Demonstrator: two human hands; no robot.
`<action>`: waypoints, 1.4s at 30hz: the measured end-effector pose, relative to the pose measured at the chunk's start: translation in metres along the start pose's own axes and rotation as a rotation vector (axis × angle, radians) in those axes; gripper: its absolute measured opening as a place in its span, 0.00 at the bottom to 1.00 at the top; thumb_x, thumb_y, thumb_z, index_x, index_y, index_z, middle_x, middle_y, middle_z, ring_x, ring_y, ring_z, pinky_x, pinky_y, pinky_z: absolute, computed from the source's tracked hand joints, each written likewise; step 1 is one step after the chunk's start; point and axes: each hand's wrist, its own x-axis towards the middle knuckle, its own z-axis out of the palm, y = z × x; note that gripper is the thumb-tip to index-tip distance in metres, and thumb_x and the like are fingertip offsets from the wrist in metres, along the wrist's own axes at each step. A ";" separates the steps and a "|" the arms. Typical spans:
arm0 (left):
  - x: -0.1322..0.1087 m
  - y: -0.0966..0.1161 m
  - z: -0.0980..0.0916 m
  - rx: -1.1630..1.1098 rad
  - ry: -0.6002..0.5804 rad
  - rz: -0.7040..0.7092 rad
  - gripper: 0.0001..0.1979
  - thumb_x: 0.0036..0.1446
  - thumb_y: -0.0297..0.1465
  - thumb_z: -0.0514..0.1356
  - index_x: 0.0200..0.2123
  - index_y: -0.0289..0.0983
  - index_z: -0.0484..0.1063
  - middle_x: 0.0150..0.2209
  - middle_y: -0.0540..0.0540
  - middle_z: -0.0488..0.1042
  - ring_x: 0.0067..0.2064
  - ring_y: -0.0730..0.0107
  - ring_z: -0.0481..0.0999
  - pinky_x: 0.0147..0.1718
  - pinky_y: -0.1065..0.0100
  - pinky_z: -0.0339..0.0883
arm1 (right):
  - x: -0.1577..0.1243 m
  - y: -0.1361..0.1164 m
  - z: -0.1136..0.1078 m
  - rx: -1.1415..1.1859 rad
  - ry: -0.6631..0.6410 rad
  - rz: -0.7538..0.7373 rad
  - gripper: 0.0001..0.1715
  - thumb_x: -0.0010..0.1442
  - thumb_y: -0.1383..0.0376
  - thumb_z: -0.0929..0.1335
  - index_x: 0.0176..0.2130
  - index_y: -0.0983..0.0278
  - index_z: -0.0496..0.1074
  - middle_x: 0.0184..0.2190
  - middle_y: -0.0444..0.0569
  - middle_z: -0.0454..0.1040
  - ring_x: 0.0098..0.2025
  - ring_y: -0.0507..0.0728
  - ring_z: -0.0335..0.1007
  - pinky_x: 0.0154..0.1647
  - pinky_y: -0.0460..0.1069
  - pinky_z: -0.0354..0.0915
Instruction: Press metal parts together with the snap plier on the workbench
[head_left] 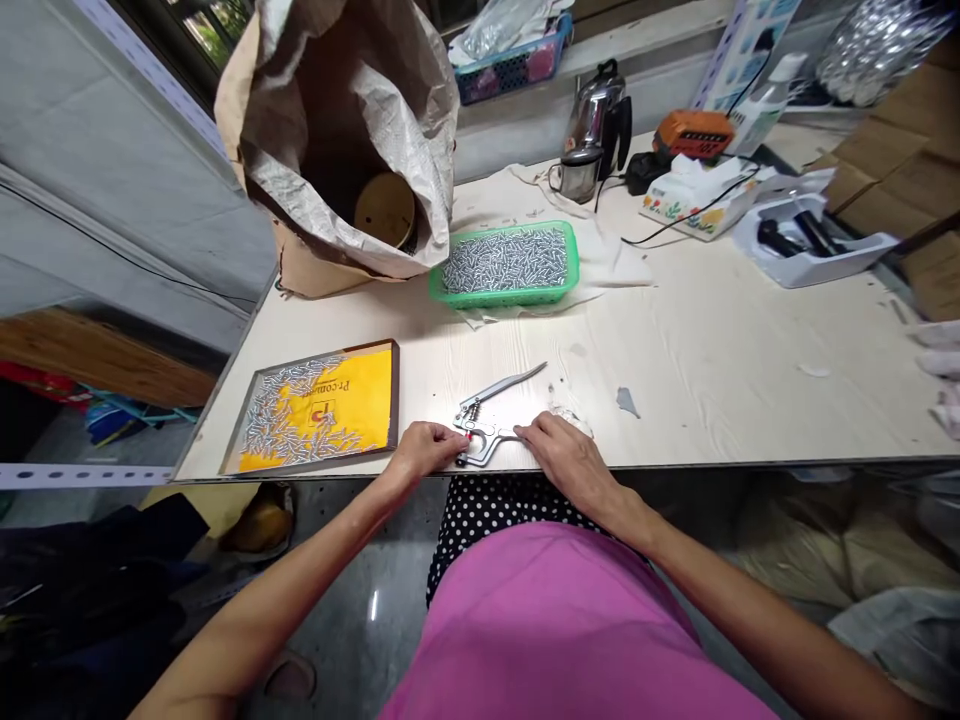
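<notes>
A metal plier-like hand press (491,415) lies at the table's near edge, its long handle pointing up and right. My left hand (426,447) is curled at the tool's head, fingers pinched on a small part I cannot make out. My right hand (566,452) rests on the tool's lower handle with its fingers closed on it. A yellow tray (358,400) with several small metal pieces sits to the left. A green basket (571,262) full of the same metal pieces stands further back.
A large open paper sack (330,120) stands at the back left. A kettle (600,125), a tissue box (694,195) and a white tape dispenser (814,245) are at the back right. The white table (750,350) ends just before my lap.
</notes>
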 end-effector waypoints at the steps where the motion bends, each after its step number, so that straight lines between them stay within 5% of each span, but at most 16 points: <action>1: 0.001 0.002 -0.001 0.040 -0.008 0.000 0.25 0.43 0.51 0.65 0.25 0.30 0.77 0.15 0.55 0.59 0.21 0.79 0.52 0.21 0.73 0.43 | 0.000 0.000 0.001 -0.004 0.006 0.004 0.15 0.69 0.70 0.59 0.46 0.64 0.74 0.35 0.50 0.70 0.35 0.55 0.64 0.34 0.48 0.60; 8: 0.007 0.008 -0.003 0.157 -0.029 -0.023 0.21 0.42 0.48 0.66 0.20 0.33 0.75 0.14 0.55 0.60 0.20 0.78 0.54 0.20 0.73 0.45 | -0.001 0.001 0.003 -0.006 0.013 0.016 0.15 0.68 0.71 0.60 0.45 0.64 0.74 0.35 0.50 0.70 0.35 0.55 0.64 0.34 0.48 0.59; 13: 0.005 0.010 -0.005 0.105 -0.180 -0.038 0.26 0.42 0.53 0.65 0.16 0.35 0.68 0.13 0.56 0.58 0.18 0.80 0.51 0.19 0.72 0.41 | -0.001 0.001 0.003 -0.012 0.013 0.002 0.16 0.68 0.72 0.59 0.45 0.64 0.74 0.34 0.50 0.69 0.35 0.55 0.64 0.34 0.48 0.59; 25: 0.009 0.011 -0.005 -0.041 -0.294 -0.175 0.27 0.35 0.53 0.69 0.19 0.35 0.67 0.16 0.56 0.63 0.16 0.81 0.56 0.15 0.74 0.46 | -0.003 0.001 0.005 -0.053 0.014 -0.013 0.15 0.67 0.73 0.59 0.45 0.63 0.73 0.35 0.50 0.69 0.36 0.55 0.63 0.34 0.48 0.58; 32: 0.005 0.009 -0.002 -0.106 -0.288 -0.126 0.26 0.37 0.51 0.69 0.23 0.34 0.68 0.18 0.56 0.64 0.17 0.81 0.60 0.14 0.75 0.54 | -0.001 -0.002 0.000 -0.032 -0.031 0.038 0.13 0.67 0.72 0.60 0.41 0.64 0.72 0.35 0.50 0.70 0.37 0.55 0.65 0.35 0.49 0.58; 37: 0.003 0.009 -0.001 -0.097 -0.281 -0.118 0.26 0.38 0.51 0.69 0.24 0.34 0.68 0.19 0.56 0.63 0.17 0.81 0.61 0.14 0.75 0.56 | 0.019 0.000 -0.014 0.027 -0.135 -0.004 0.10 0.68 0.67 0.62 0.44 0.63 0.71 0.39 0.50 0.70 0.36 0.54 0.66 0.33 0.49 0.59; 42: 0.004 0.007 -0.001 -0.112 -0.275 -0.128 0.26 0.38 0.51 0.69 0.24 0.34 0.68 0.19 0.56 0.64 0.17 0.80 0.61 0.14 0.75 0.58 | 0.063 0.009 -0.008 -0.115 -0.125 -0.071 0.19 0.65 0.75 0.59 0.53 0.63 0.67 0.46 0.53 0.69 0.40 0.57 0.65 0.34 0.51 0.58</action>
